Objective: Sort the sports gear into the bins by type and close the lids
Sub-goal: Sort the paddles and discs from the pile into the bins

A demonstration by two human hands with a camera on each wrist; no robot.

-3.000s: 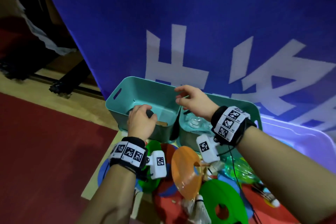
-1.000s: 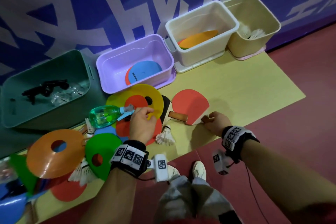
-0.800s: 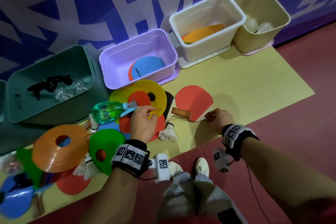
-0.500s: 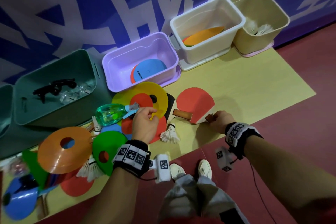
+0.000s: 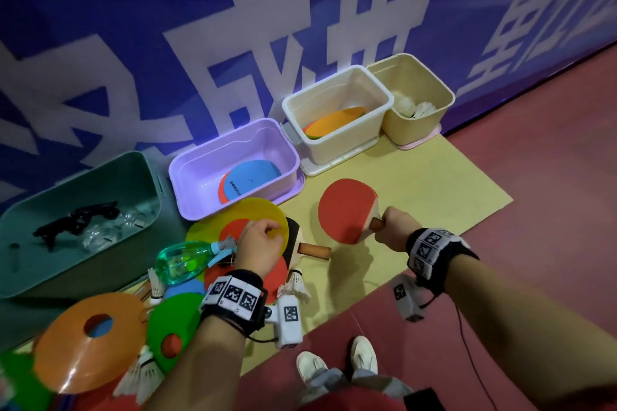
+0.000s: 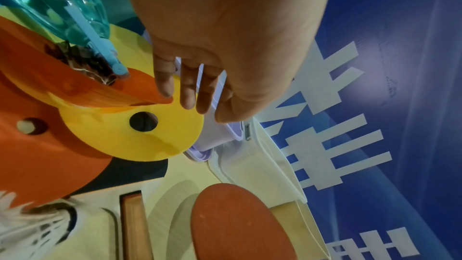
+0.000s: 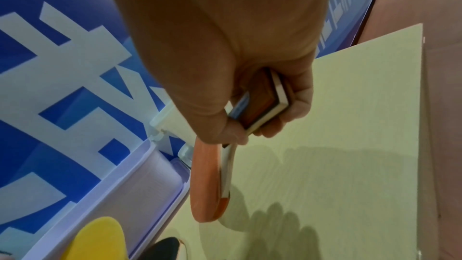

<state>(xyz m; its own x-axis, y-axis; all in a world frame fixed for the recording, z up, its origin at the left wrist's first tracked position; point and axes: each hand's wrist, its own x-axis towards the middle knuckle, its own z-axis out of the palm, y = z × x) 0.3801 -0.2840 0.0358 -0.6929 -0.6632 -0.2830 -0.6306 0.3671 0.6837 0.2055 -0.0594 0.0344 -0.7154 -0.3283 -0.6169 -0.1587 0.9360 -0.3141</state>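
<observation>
My right hand (image 5: 390, 230) grips the wooden handle (image 7: 265, 102) of a red table tennis paddle (image 5: 344, 210), held tilted above the yellow mat (image 5: 434, 197). My left hand (image 5: 263, 240) hangs over a yellow disc (image 5: 263, 213), and its straight fingertips (image 6: 187, 102) touch the raised edge of a red disc (image 6: 140, 90) lying on it. A second, black-faced paddle (image 5: 314, 252) lies beside that hand. Along the wall stand a teal bin (image 5: 157, 177), a purple bin (image 5: 200, 183) with a blue paddle, a white bin (image 5: 334, 147) with discs and a cream bin (image 5: 417, 125) with shuttlecocks.
A green spray bottle (image 5: 180, 260) lies left of my left hand. Orange (image 5: 83, 354) and green (image 5: 177, 320) discs and shuttlecocks (image 5: 293, 287) are scattered at the mat's left end. My feet (image 5: 334, 364) stand on the red floor.
My right hand has closed round the red paddle's handle and lifted it off the mat, uncovering the black paddle's handle. My left hand has stayed on the discs.
</observation>
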